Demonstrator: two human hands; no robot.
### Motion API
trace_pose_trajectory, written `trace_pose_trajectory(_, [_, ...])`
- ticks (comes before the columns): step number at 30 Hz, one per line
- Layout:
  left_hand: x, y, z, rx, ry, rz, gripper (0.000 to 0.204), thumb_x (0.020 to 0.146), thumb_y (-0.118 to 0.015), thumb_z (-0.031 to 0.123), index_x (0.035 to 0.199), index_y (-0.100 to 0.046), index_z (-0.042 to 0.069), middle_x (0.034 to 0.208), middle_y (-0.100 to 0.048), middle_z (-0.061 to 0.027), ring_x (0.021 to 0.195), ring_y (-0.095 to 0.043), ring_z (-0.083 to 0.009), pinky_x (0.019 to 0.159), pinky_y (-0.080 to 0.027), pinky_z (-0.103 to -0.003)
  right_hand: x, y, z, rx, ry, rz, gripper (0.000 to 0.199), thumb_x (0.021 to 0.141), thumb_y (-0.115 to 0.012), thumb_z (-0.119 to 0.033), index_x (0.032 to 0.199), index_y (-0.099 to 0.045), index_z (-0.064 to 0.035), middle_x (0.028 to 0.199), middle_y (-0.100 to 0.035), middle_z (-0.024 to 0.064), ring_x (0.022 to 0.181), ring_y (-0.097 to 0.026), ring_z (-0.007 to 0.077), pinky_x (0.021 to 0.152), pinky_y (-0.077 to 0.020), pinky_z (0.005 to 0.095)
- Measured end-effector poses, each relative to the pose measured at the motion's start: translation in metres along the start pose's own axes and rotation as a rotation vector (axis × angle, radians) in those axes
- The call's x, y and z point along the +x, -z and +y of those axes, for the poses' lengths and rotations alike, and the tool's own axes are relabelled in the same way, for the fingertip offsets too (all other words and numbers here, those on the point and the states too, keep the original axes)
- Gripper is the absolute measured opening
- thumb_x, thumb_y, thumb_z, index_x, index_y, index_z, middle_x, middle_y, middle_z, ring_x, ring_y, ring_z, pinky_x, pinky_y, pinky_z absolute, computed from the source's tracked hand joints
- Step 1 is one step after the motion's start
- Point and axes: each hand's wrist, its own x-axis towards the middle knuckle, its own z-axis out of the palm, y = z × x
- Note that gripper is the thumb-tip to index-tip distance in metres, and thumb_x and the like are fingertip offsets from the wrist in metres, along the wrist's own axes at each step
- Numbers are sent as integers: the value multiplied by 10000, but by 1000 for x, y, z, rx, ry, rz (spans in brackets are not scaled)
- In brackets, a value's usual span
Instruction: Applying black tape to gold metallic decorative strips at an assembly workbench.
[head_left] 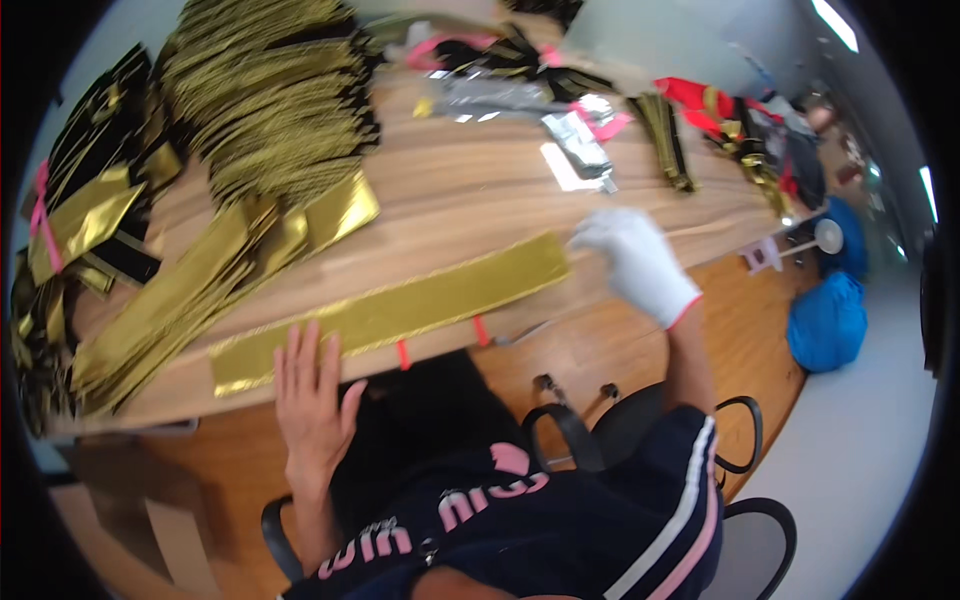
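Crowding the far left corner of the worktop is a big heap of gold strips, fanned out thick, with black-and-gold bows spilling over the left edge. More folded gold pieces slope down toward the near left corner, one shiny flap sticking up just behind the work. Along the far edge lie silver foil packets, pink ribbon and a dark gold bundle, all well apart from the hands. Past the right end, a blue bag sits on the floor.

Now the action: a long gold band lies stretched along the near edge, with nothing on top of it. Left hand, bare, is spread flat with fingers wide, pressing down on the band's left end right at the worktop's lip. Right hand, in a white glove, sits at the band's right end, fingertips pinched narrow at that corner; whether it truly grips the band, I cannot tell. Two red tabs hang off the near edge just under the band, between the hands.
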Motion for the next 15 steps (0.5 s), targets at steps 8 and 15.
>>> trace_pose_trajectory(8, [-2, 4, -1, -51, -16, -19, 728, 888, -773, 205, 1547, -492, 78, 1642, -408, -186, 1548, -340, -402, 1273, -270, -551, 94, -5, -97, 392, 327, -78, 253, 906, -693, -17, 1154, -730, -41, 1104, -737, 176, 1063, -685, 389, 940, -534, 449])
trace_pose_trajectory(15, [-39, 3, -3, -175, 130, 316, 575, 830, -791, 102, 1389, -661, 75, 1531, -567, -161, 1463, -493, -390, 1225, -352, -543, 134, -99, -180, 513, 626, -90, 508, 854, -773, -101, 1336, -621, -47, 1422, -610, 188, 1299, -586, 403, 1085, -477, 475])
